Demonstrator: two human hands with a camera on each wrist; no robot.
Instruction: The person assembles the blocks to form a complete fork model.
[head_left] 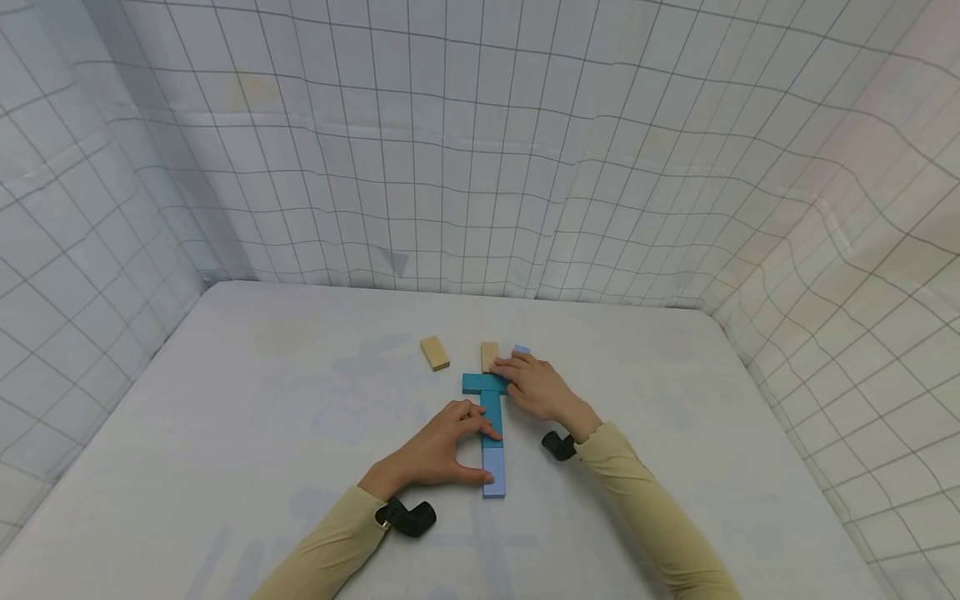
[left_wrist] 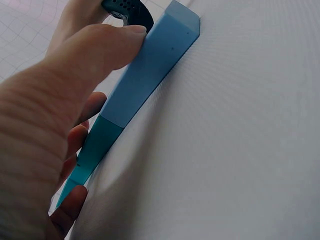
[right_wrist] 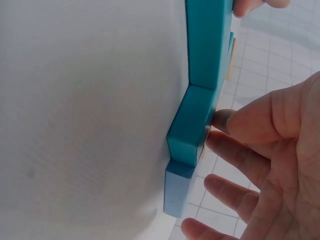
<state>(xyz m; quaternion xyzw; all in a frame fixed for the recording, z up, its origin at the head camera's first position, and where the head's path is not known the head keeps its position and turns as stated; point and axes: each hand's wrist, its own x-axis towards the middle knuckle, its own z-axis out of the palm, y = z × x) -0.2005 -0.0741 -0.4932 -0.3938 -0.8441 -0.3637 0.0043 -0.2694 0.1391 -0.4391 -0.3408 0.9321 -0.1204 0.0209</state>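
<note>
A teal block (head_left: 472, 383) lies crosswise on the white table, and a second teal block (head_left: 491, 407) meets it to form a T. A light blue block (head_left: 493, 487) continues the stem toward the person. My left hand (head_left: 438, 446) spans the stem from its left side, thumb resting on the light blue block and fingertips touching the teal one. Over the right end of the crosswise block lies my right hand (head_left: 542, 390), its fingertips right at the block's top in the right wrist view. That hand hides part of the crosswise block.
A tan block (head_left: 489, 354) lies just behind the T. Farther left a second tan block (head_left: 435, 354) sits at an angle. Another light blue block (head_left: 522, 348) shows partly behind the right hand. White gridded curtains (head_left: 480, 167) surround the table (head_left: 300, 433).
</note>
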